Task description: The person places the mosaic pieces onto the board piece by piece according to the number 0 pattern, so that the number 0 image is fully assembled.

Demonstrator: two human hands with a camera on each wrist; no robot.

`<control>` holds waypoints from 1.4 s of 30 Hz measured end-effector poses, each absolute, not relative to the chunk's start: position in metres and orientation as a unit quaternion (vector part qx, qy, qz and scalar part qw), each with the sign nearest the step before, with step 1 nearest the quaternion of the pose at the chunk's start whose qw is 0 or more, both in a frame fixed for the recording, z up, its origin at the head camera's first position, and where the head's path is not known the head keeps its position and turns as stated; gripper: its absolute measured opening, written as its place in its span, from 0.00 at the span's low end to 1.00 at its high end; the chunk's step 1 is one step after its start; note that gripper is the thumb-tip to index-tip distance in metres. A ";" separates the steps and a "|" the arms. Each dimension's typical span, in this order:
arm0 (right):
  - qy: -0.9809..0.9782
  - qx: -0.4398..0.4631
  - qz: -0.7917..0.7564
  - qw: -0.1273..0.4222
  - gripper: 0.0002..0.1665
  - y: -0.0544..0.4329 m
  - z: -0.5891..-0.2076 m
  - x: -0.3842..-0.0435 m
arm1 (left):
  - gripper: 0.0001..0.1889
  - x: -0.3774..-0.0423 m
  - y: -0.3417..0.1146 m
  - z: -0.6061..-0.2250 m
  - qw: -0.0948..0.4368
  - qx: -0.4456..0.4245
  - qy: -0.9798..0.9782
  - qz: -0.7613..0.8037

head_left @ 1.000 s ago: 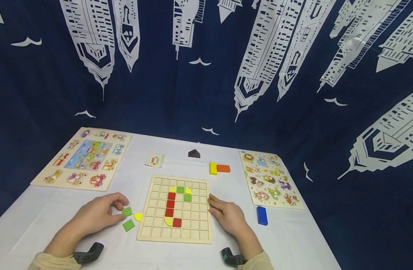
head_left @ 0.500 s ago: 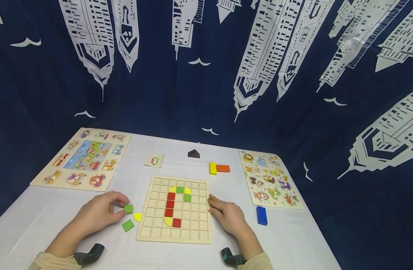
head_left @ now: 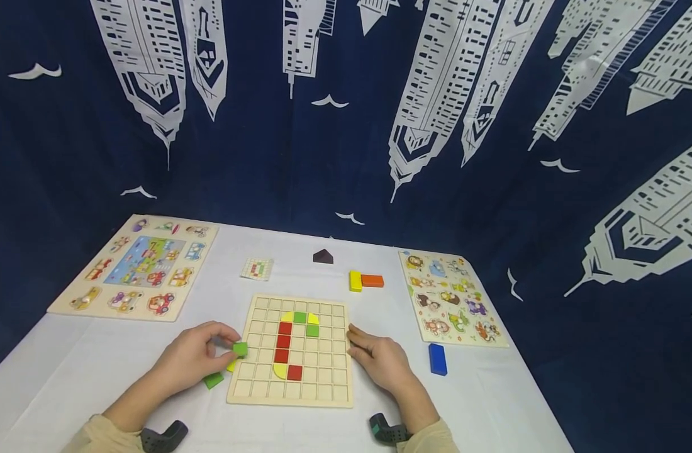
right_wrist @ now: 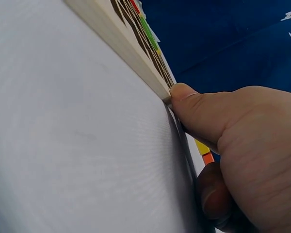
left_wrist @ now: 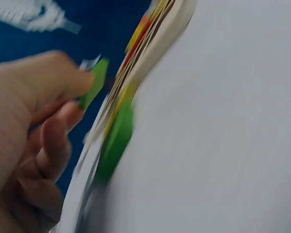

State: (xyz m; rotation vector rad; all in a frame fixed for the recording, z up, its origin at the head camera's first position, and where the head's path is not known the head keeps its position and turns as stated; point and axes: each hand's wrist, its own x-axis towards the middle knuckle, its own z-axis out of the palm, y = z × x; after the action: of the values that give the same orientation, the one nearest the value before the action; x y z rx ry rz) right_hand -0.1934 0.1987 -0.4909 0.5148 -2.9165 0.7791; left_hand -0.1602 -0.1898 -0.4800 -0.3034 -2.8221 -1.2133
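Observation:
My left hand pinches a green square tile between thumb and fingertips, right at the left edge of the wooden grid board. In the left wrist view the held tile stands tilted, off the table. A second green tile lies beside the board under the hand, and a yellow rounded tile is partly hidden by the thumb. My right hand rests its thumb and fingertips against the board's right edge. Red tiles, green and yellow ones sit in the grid as an open curve.
Behind the board lie a small pattern card, a dark block, a yellow block and an orange block. Picture puzzles flank it, vehicles left and animals right. A blue block lies right of my right hand.
My left hand has lifted the green tile from the table and carried it right to the board's left edge. The right hand stays against the board.

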 end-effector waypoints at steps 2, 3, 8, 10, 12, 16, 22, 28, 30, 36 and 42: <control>-0.952 0.170 0.251 0.042 0.24 0.198 -0.490 -0.195 | 0.15 -0.163 -0.179 -0.478 0.022 -0.110 -0.909 -0.401; -0.952 0.171 0.251 0.043 0.24 0.198 -0.489 -0.195 | 0.15 -0.165 -0.173 -0.477 0.020 -0.118 -0.907 -0.404; -0.952 0.169 0.252 0.041 0.24 0.199 -0.489 -0.196 | 0.13 -0.179 -0.142 -0.471 0.017 -0.164 -0.910 -0.379; -0.952 0.167 0.253 0.038 0.24 0.200 -0.490 -0.195 | 0.12 -0.186 -0.129 -0.469 0.023 -0.181 -0.918 -0.353; -0.952 0.168 0.254 0.037 0.24 0.201 -0.490 -0.195 | 0.12 -0.194 -0.117 -0.466 0.031 -0.192 -0.926 -0.322; -0.952 0.170 0.252 0.041 0.24 0.203 -0.491 -0.194 | 0.12 -0.205 -0.094 -0.463 0.040 -0.215 -0.938 -0.269; -0.951 0.174 0.253 0.043 0.24 0.204 -0.491 -0.195 | 0.11 -0.211 -0.074 -0.460 0.033 -0.243 -0.939 -0.240; -0.949 0.175 0.260 0.032 0.24 0.202 -0.491 -0.195 | 0.10 -0.211 -0.068 -0.463 0.015 -0.236 -0.943 -0.236; -0.950 0.174 0.259 0.032 0.24 0.201 -0.491 -0.195 | 0.10 -0.212 -0.067 -0.464 0.014 -0.239 -0.942 -0.236; -0.950 0.175 0.256 0.037 0.24 0.201 -0.492 -0.196 | 0.06 -0.213 -0.064 -0.464 0.022 -0.262 -0.936 -0.235; -0.949 0.176 0.258 0.035 0.24 0.201 -0.492 -0.196 | 0.05 -0.214 -0.063 -0.465 0.026 -0.274 -0.936 -0.218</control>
State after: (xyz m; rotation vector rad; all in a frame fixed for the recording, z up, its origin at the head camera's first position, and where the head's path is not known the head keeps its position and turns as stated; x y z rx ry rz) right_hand -0.1957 0.2014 -0.4920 0.5401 -2.9178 0.7942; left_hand -0.2143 -0.0626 -0.4649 -0.8473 -2.8941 -0.6734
